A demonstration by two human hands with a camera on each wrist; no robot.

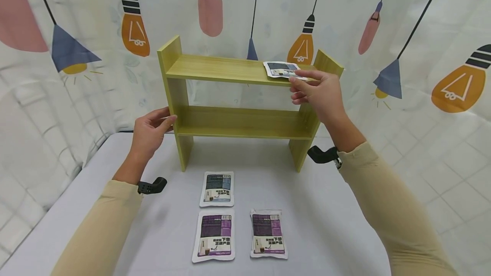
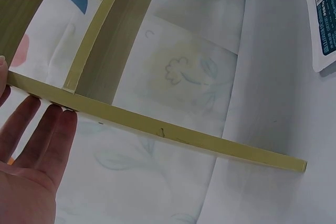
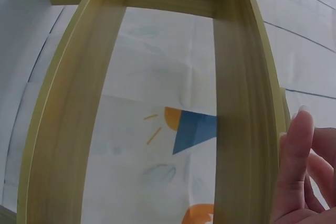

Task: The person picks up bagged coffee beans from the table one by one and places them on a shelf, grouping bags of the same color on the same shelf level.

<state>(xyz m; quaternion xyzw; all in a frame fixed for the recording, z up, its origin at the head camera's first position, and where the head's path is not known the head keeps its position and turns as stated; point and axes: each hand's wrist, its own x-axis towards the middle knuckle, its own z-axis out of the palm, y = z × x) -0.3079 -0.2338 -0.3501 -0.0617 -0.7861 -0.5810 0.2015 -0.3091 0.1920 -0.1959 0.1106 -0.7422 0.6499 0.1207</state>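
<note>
A two-tier yellow-green wooden shelf (image 1: 245, 123) stands upright on the table. My left hand (image 1: 148, 133) holds its left side panel (image 2: 163, 129), thumb at the front edge and fingers along the outside. On the upper board, near the right end, lies a flat white-edged sachet (image 1: 281, 69) with a dark blue label. My right hand (image 1: 320, 95) pinches this sachet at its right front edge. In the right wrist view the fingers (image 3: 296, 161) are beside the upper board's edge, and the sachet is hidden.
On the white tabletop (image 1: 161, 233) in front of the shelf lie a blue-labelled sachet (image 1: 217, 189) and two purple-labelled sachets, one at left (image 1: 215, 236) and one at right (image 1: 267, 234). A curtain (image 1: 168, 7) printed with lamps hangs behind.
</note>
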